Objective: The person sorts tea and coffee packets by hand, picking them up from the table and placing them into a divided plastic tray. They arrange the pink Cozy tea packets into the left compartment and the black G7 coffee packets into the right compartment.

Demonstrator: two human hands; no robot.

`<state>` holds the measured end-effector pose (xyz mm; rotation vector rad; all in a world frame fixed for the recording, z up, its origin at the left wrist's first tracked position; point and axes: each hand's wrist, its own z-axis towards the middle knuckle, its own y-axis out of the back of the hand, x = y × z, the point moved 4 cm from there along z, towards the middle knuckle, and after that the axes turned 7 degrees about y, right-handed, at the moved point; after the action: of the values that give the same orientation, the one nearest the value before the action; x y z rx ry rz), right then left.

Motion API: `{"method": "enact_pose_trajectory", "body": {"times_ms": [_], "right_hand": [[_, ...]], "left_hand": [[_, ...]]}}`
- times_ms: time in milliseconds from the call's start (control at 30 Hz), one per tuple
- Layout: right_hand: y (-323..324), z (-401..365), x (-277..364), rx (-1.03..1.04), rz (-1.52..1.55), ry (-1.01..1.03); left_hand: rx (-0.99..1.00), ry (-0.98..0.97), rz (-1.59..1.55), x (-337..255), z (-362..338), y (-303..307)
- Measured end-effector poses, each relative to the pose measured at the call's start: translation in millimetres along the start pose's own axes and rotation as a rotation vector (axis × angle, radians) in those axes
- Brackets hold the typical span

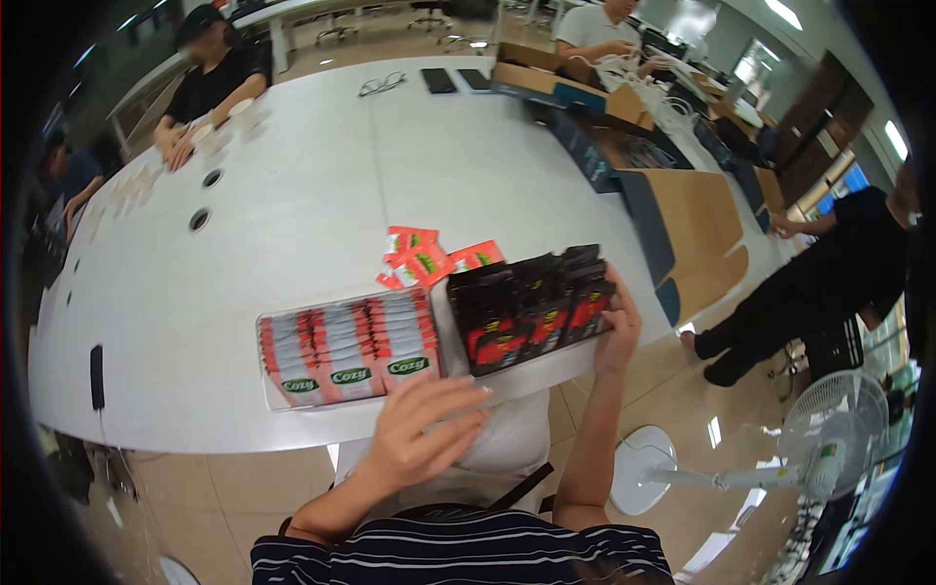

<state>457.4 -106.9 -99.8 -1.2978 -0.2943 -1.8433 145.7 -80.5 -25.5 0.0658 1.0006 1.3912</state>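
A clear tray of pink and white Cozy sachets (pixel 349 349) stands near the table's front edge. To its right is a box packed with black and red sachets (pixel 531 310). My right hand (pixel 620 317) grips the right end of that box, fingers around its side. My left hand (pixel 429 429) hovers in front of the two containers, its fingers apart and nothing in them. Behind the containers, several loose red and white sachets (pixel 419 261) lie on the white table (pixel 263 224).
Open cardboard boxes (pixel 687 229) occupy the right side. Two phones (pixel 439 81) and glasses (pixel 382 85) lie at the back. Paper cups (pixel 244 115) stand near a seated person at the left. Another person stands at the right, beyond a white fan (pixel 829 439).
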Motion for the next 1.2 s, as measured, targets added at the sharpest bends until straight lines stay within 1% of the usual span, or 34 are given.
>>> {"method": "enact_pose_trajectory", "body": {"times_ms": [33, 100, 167, 233, 300, 400, 500, 600, 667, 733, 800, 867, 967, 1067, 1100, 1200], "right_hand": [[3, -1, 0, -0.052, -0.001, 0.012], [6, -1, 1, -0.101, -0.028, 0.083], [8, -2, 2, -0.16, -0.044, 0.138], [9, -4, 5, -0.227, -0.049, 0.176], [9, -7, 8, -0.272, -0.04, 0.17], [13, -6, 7, -0.299, -0.021, 0.196], [15, -6, 5, -0.282, -0.016, 0.185], [17, -7, 3, -0.257, -0.042, 0.18], [12, -6, 7, -0.228, -0.101, 0.21], [5, -5, 12, -0.218, -0.115, 0.228], [2, -7, 13, -0.209, -0.128, 0.236], [4, -7, 12, -0.208, -0.143, 0.239], [5, -7, 12, -0.231, -0.186, 0.226], [0, -8, 18, -0.247, -0.192, 0.226], [0, -8, 18, -0.249, -0.195, 0.228], [-1, -8, 18, -0.256, -0.199, 0.233]], "left_hand": [[0.04, 0.084, 0.055, 5, 3, 8], [0.082, 0.109, 0.197, 19, 2, 10], [0.135, 0.12, 0.293, 25, 3, 13], [0.118, 0.114, 0.322, 27, 1, 8], [0.114, 0.1, 0.352, 28, -1, 4], [0.139, 0.114, 0.219, 27, -1, 8], [0.221, 0.139, 0.067, 26, 7, 28], [0.229, 0.136, 0.051, 37, 30, 55], [0.24, 0.183, 0.009, 53, 50, 68], [0.277, 0.276, -0.105, 85, 73, 72], [0.39, 0.3, -0.011, 122, 98, 66], [0.594, 0.379, 0.028, 164, 113, 51], [0.795, 0.159, 0.117, 197, 118, 20], [0.886, 0.05, 0.402, 214, 107, -9], [0.96, 0.056, 0.498, 205, 111, -9], [0.874, 0.026, 0.436, 213, 113, -14]]}}
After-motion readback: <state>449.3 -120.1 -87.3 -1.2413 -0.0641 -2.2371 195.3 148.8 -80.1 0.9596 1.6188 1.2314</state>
